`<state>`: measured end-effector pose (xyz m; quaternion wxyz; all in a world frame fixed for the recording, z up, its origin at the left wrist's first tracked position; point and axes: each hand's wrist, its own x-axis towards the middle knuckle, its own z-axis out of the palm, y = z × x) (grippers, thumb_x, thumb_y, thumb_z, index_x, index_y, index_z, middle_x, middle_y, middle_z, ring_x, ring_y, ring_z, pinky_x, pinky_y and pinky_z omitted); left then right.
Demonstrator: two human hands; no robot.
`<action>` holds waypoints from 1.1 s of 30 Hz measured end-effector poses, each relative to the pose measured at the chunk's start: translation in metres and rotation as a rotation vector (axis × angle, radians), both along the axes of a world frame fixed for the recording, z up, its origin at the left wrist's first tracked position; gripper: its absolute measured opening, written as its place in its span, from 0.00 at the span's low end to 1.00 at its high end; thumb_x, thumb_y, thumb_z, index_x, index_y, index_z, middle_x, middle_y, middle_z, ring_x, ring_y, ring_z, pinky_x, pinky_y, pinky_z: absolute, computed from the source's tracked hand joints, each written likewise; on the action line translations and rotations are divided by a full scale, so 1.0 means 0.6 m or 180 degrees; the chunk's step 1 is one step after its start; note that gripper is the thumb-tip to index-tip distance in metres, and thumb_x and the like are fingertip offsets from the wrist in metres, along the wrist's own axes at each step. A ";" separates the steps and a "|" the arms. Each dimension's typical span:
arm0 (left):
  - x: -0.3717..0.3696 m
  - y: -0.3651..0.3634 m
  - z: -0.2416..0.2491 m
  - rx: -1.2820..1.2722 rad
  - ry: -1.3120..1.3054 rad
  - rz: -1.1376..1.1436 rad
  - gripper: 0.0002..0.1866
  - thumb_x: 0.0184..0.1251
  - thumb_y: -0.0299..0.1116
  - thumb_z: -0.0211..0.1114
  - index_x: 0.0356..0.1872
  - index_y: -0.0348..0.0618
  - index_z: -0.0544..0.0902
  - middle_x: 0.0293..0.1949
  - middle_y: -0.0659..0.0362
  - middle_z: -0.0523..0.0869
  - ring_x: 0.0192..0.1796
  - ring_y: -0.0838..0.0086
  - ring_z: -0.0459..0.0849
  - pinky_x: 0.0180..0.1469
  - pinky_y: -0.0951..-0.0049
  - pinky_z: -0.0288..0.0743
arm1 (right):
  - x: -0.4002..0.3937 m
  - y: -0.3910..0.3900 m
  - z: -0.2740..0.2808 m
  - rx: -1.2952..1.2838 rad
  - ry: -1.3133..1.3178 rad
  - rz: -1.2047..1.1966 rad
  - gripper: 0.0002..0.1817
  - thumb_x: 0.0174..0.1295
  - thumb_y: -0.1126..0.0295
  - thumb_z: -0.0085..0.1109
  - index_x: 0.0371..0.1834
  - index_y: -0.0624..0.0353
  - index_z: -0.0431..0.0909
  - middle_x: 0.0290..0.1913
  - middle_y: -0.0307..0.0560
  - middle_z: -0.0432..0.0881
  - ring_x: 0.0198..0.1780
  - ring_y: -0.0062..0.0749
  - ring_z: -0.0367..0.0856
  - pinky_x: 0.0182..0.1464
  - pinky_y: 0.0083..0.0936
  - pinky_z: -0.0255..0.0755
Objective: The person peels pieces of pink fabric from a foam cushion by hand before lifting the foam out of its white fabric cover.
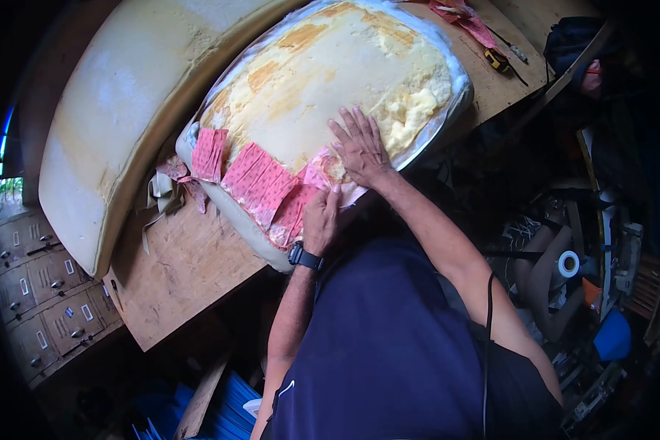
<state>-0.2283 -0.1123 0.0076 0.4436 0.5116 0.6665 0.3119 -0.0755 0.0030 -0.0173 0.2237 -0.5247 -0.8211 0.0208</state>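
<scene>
A rounded seat cushion of cream foam lies on the wooden table, its surface patched with brown stains and torn rough at the right. Pieces of pink patterned fabric lie along its near edge. My left hand, below a wristwatch, is closed on the pink fabric at that edge, thumb uppermost. Pressed flat on the foam just above, with fingers spread, is my right hand. A lighter pink piece with foam stuck to it sits between the two hands.
A large curved foam piece stands left of the cushion on the wooden table. A tape measure and pink scraps lie at the back right. Metal lockers stand left; cluttered rolls and a blue object fill the right.
</scene>
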 end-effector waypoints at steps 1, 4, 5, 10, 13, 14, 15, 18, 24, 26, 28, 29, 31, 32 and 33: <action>0.006 -0.004 0.008 0.0038 0.0019 0.0046 0.26 0.81 0.49 0.58 0.31 0.33 0.82 0.23 0.49 0.81 0.29 0.63 0.81 0.36 0.58 0.72 | -0.001 0.000 -0.009 -0.0285 -0.0106 -0.0009 0.31 0.80 0.52 0.46 0.84 0.44 0.59 0.87 0.50 0.48 0.87 0.51 0.40 0.85 0.55 0.35; 0.021 -0.019 0.016 0.0290 0.0523 -0.0066 0.25 0.81 0.49 0.59 0.32 0.34 0.83 0.25 0.45 0.83 0.30 0.57 0.84 0.37 0.55 0.73 | -0.004 0.000 -0.028 -0.0145 -0.0130 -0.0047 0.31 0.79 0.53 0.47 0.83 0.44 0.60 0.86 0.50 0.49 0.87 0.52 0.42 0.85 0.54 0.36; 0.021 -0.019 0.019 0.0283 0.0470 -0.0077 0.23 0.80 0.47 0.60 0.32 0.34 0.83 0.26 0.44 0.83 0.29 0.55 0.83 0.35 0.55 0.73 | -0.006 0.000 -0.033 -0.0027 -0.0094 -0.0085 0.30 0.79 0.53 0.47 0.83 0.44 0.61 0.86 0.49 0.50 0.87 0.51 0.44 0.85 0.55 0.38; -0.005 -0.036 0.080 0.0221 0.0179 -0.0342 0.22 0.80 0.45 0.61 0.31 0.35 0.82 0.22 0.50 0.79 0.24 0.65 0.78 0.30 0.61 0.69 | -0.009 0.008 -0.050 0.0154 -0.0047 -0.0164 0.29 0.79 0.54 0.48 0.81 0.43 0.64 0.85 0.47 0.55 0.86 0.49 0.47 0.84 0.54 0.40; -0.039 -0.040 0.082 0.0021 -0.0202 -0.0022 0.22 0.81 0.45 0.61 0.30 0.36 0.81 0.21 0.60 0.75 0.24 0.75 0.71 0.28 0.67 0.66 | -0.009 0.003 -0.045 0.0195 0.0006 -0.0147 0.29 0.78 0.54 0.50 0.80 0.43 0.65 0.84 0.47 0.57 0.85 0.49 0.49 0.84 0.55 0.41; -0.049 -0.037 0.071 -0.0078 -0.0516 0.0336 0.22 0.81 0.45 0.61 0.29 0.37 0.80 0.22 0.65 0.73 0.26 0.80 0.68 0.28 0.70 0.64 | -0.006 0.005 -0.040 0.0198 0.0003 -0.0099 0.28 0.78 0.55 0.50 0.80 0.43 0.66 0.84 0.47 0.58 0.85 0.49 0.50 0.84 0.55 0.42; -0.064 -0.027 0.043 0.0121 -0.0401 0.0343 0.23 0.83 0.44 0.60 0.28 0.38 0.80 0.24 0.71 0.73 0.28 0.85 0.67 0.29 0.74 0.62 | -0.004 0.004 -0.033 0.0094 -0.0029 -0.0072 0.28 0.78 0.55 0.50 0.79 0.44 0.67 0.84 0.47 0.57 0.86 0.49 0.49 0.84 0.54 0.43; -0.063 -0.019 0.018 -0.0061 -0.1229 0.0646 0.22 0.85 0.45 0.57 0.32 0.39 0.81 0.29 0.71 0.75 0.33 0.86 0.67 0.35 0.76 0.64 | 0.010 0.000 -0.008 0.0171 0.0376 0.0076 0.24 0.74 0.61 0.56 0.72 0.48 0.75 0.80 0.50 0.65 0.82 0.50 0.57 0.82 0.51 0.51; -0.040 -0.013 0.039 -0.0122 -0.1431 0.0560 0.20 0.85 0.44 0.56 0.37 0.37 0.83 0.34 0.70 0.79 0.38 0.85 0.71 0.41 0.78 0.68 | 0.083 -0.113 0.033 -0.0580 0.1631 0.0657 0.09 0.62 0.74 0.67 0.45 0.58 0.85 0.59 0.50 0.82 0.64 0.49 0.77 0.69 0.46 0.69; -0.034 0.003 0.040 -0.0169 -0.1540 0.0512 0.19 0.85 0.45 0.57 0.45 0.37 0.84 0.37 0.67 0.84 0.42 0.83 0.79 0.46 0.77 0.73 | 0.082 -0.149 0.056 -0.0421 0.1457 0.0731 0.08 0.62 0.72 0.67 0.44 0.58 0.85 0.56 0.49 0.82 0.63 0.48 0.77 0.67 0.45 0.70; 0.006 0.020 0.103 -0.0047 -0.2536 0.0599 0.19 0.83 0.46 0.58 0.51 0.37 0.84 0.37 0.63 0.87 0.45 0.79 0.84 0.51 0.76 0.76 | 0.077 -0.161 0.060 -0.0257 0.1292 0.0787 0.07 0.61 0.71 0.68 0.42 0.59 0.85 0.53 0.48 0.83 0.61 0.46 0.77 0.65 0.44 0.70; 0.016 0.025 0.092 0.0116 -0.2367 0.0594 0.19 0.82 0.47 0.60 0.50 0.38 0.83 0.34 0.61 0.87 0.41 0.77 0.85 0.47 0.73 0.78 | 0.072 -0.164 0.053 -0.0230 0.1327 0.0656 0.08 0.61 0.70 0.69 0.41 0.59 0.85 0.51 0.47 0.83 0.60 0.46 0.78 0.62 0.44 0.71; 0.019 0.009 0.075 0.0376 -0.1402 0.0275 0.20 0.81 0.48 0.61 0.51 0.39 0.83 0.35 0.60 0.88 0.40 0.77 0.85 0.45 0.72 0.78 | 0.066 -0.162 0.037 -0.0176 0.1357 0.0455 0.08 0.60 0.68 0.69 0.40 0.58 0.85 0.46 0.46 0.82 0.54 0.47 0.79 0.56 0.44 0.72; 0.020 0.001 0.064 0.0638 -0.0451 -0.0028 0.21 0.80 0.50 0.62 0.52 0.40 0.83 0.37 0.60 0.88 0.39 0.77 0.85 0.43 0.72 0.79 | 0.064 -0.164 0.030 -0.0159 0.1374 0.0421 0.08 0.60 0.68 0.69 0.40 0.58 0.85 0.46 0.46 0.82 0.54 0.47 0.79 0.56 0.44 0.72; 0.032 -0.004 0.061 0.0698 0.0033 -0.0002 0.23 0.78 0.53 0.63 0.45 0.38 0.85 0.33 0.50 0.90 0.32 0.65 0.88 0.36 0.64 0.80 | 0.057 -0.170 0.031 -0.0139 0.1426 0.0353 0.07 0.62 0.67 0.68 0.39 0.57 0.84 0.46 0.47 0.82 0.53 0.48 0.78 0.55 0.45 0.71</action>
